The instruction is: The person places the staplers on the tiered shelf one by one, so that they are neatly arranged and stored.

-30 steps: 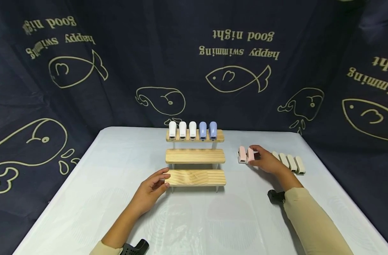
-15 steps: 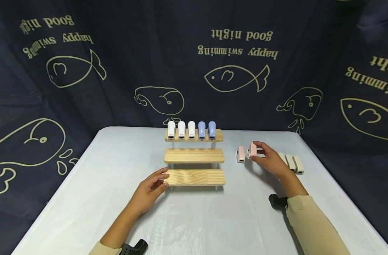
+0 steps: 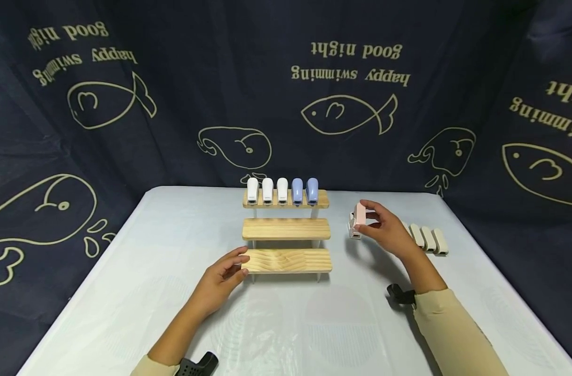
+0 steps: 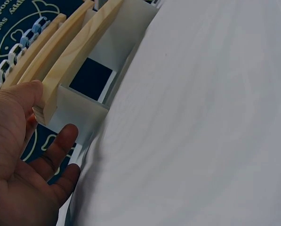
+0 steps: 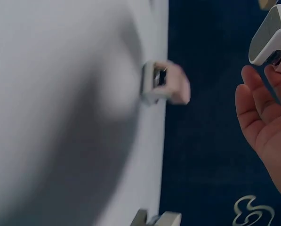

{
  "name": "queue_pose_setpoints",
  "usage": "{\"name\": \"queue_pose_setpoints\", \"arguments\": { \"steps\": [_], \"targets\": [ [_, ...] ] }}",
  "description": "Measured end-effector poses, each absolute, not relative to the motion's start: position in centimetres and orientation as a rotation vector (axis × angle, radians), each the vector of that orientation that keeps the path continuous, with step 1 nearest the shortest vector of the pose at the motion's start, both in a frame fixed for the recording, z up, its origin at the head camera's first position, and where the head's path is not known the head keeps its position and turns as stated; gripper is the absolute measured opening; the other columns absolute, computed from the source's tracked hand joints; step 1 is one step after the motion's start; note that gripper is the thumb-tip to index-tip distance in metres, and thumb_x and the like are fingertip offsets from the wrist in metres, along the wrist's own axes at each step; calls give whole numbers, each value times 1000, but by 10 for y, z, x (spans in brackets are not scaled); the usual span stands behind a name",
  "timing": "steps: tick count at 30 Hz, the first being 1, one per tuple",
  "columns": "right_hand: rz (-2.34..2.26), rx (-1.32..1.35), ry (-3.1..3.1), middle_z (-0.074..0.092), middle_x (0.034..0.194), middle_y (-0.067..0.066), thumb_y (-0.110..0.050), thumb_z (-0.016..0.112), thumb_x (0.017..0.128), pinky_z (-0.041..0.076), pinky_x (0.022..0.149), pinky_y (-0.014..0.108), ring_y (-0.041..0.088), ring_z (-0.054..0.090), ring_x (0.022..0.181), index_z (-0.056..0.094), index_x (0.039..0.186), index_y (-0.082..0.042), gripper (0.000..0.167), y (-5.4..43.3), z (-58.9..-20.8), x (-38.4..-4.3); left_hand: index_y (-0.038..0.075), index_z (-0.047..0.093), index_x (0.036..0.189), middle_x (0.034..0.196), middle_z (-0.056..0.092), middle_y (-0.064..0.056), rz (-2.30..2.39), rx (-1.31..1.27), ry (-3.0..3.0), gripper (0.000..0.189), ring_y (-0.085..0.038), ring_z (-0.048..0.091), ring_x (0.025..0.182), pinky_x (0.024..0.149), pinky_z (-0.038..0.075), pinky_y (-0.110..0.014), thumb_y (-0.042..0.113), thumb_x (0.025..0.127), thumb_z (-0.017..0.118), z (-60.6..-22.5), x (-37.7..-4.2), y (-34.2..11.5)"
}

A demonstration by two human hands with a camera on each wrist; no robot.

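My right hand pinches a pink mini stapler between thumb and fingers, raised above the table. In the right wrist view the held stapler's white base shows. Just below it, a second pink stapler stands on the table, partly hidden in the head view. My left hand grips the left end of the lowest board on a three-tier wooden display shelf; the left wrist view shows the thumb against that board. Three white staplers and two blue staplers line the top tier.
Several cream staplers stand in a row on the right of the white-covered table, partly behind my right hand. A dark curtain with fish drawings hangs behind the table.
My right hand has lifted one pink stapler off the table and carried it left, over the other pink stapler. The left hand stays at the shelf.
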State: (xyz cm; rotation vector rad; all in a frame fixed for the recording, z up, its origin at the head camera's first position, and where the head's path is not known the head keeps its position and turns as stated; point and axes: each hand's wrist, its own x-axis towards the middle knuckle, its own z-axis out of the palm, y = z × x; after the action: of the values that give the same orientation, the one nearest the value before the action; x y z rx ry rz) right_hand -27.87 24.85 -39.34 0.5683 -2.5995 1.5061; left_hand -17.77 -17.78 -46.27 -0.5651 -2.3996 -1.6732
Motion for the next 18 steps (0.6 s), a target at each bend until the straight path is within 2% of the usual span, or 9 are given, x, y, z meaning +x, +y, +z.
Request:
{"name": "queue_pose_setpoints", "arguments": {
  "steps": [6,11,13,18],
  "targets": [
    [1489,649,-2566,54,131,20,-7,75,89,53,77,24,37,57,111,40,150,-7,70,233,-384,-272,6,66,125,147,50,-9,-1656,-556,-2415,31,-26,58,120,94,50,-25,18,96,69,-465,-179,-177],
    [1434,660,-2575,55,131,23,0,75,87,51,86,41,37,56,111,43,146,0,67,212,-365,-254,6,66,125,148,49,-6,-1663,-542,-2434,32,-23,57,122,96,50,-26,20,96,69,-462,-179,-178],
    [1406,682,-2566,56,131,21,1,76,86,49,88,48,35,57,110,45,145,0,67,207,-364,-252,6,65,126,148,49,-6,-1660,-541,-2438,33,-23,57,122,96,50,-26,20,96,68,-462,-179,-178],
    [1361,771,-2512,58,131,12,-6,81,83,49,88,51,28,59,110,49,143,-5,68,203,-377,-259,6,65,125,148,50,-5,-1667,-527,-2437,32,-23,57,122,96,50,-26,19,96,69,-463,-178,-178]
  ]
}}
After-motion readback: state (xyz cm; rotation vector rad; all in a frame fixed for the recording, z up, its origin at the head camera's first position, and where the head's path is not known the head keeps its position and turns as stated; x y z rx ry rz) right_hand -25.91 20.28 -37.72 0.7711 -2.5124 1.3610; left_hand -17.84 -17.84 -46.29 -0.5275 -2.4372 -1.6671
